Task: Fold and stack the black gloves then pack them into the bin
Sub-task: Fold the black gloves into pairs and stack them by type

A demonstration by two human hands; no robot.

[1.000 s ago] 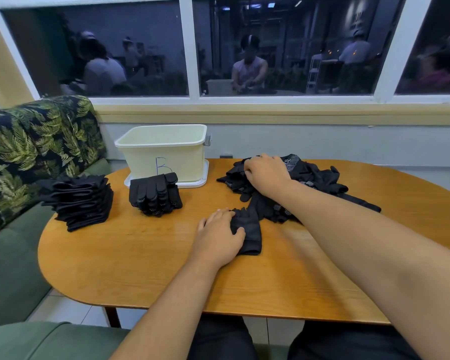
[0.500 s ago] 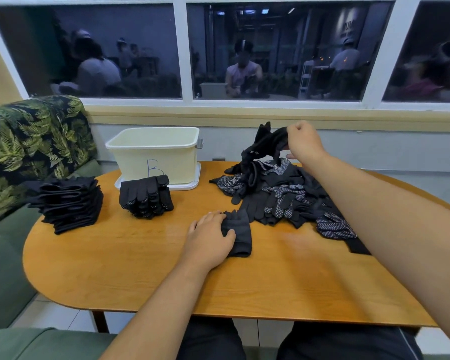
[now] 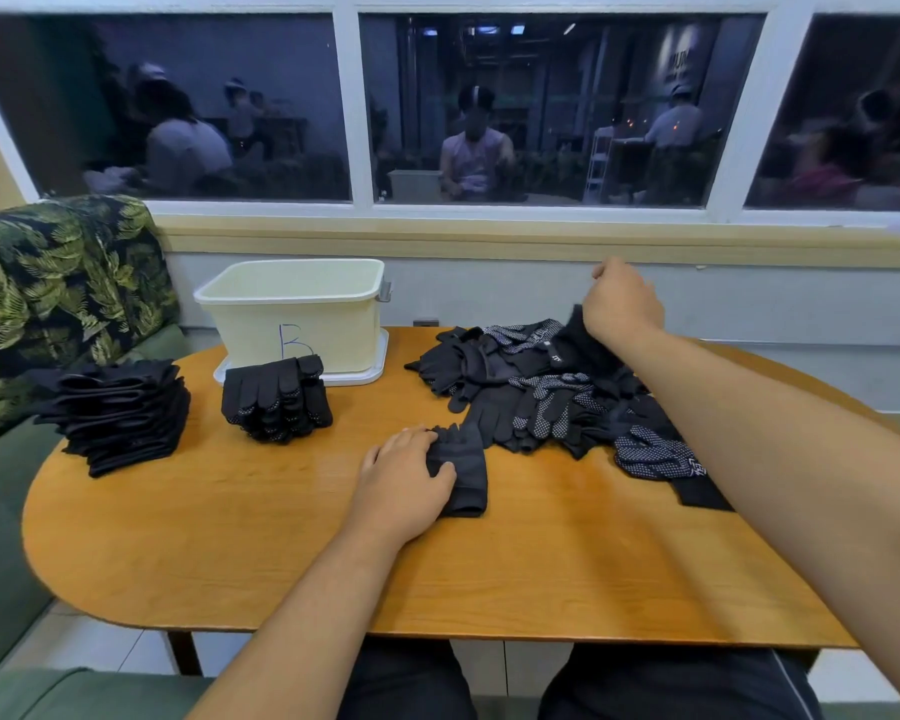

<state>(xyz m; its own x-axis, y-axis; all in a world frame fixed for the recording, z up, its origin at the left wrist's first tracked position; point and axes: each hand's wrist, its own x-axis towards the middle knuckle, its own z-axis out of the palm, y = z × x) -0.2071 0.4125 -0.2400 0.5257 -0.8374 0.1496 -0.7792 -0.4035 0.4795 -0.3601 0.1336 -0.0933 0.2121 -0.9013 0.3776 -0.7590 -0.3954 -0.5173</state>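
Observation:
A loose heap of black gloves (image 3: 546, 397), some with white grip dots, lies at the table's back right. My right hand (image 3: 622, 304) is raised over the heap and grips the cuff of one black glove (image 3: 585, 345) that trails down into the pile. My left hand (image 3: 404, 483) rests on a folded black glove (image 3: 463, 472) in the middle of the table, thumb lying over it. A cream bin (image 3: 294, 317) marked "B" stands at the back left on its lid. In front of it sits a stack of folded gloves (image 3: 276, 400), and farther left a taller stack (image 3: 118, 415).
The oval wooden table (image 3: 281, 553) has bare surface along its front. A leaf-patterned sofa (image 3: 48, 283) runs along the left side. A window wall (image 3: 489, 231) stands right behind the table. My knees are under the front edge.
My right hand went from pressing on the heap to lifting a glove high, and now holds it lower and farther right. My left hand stays on the folded glove.

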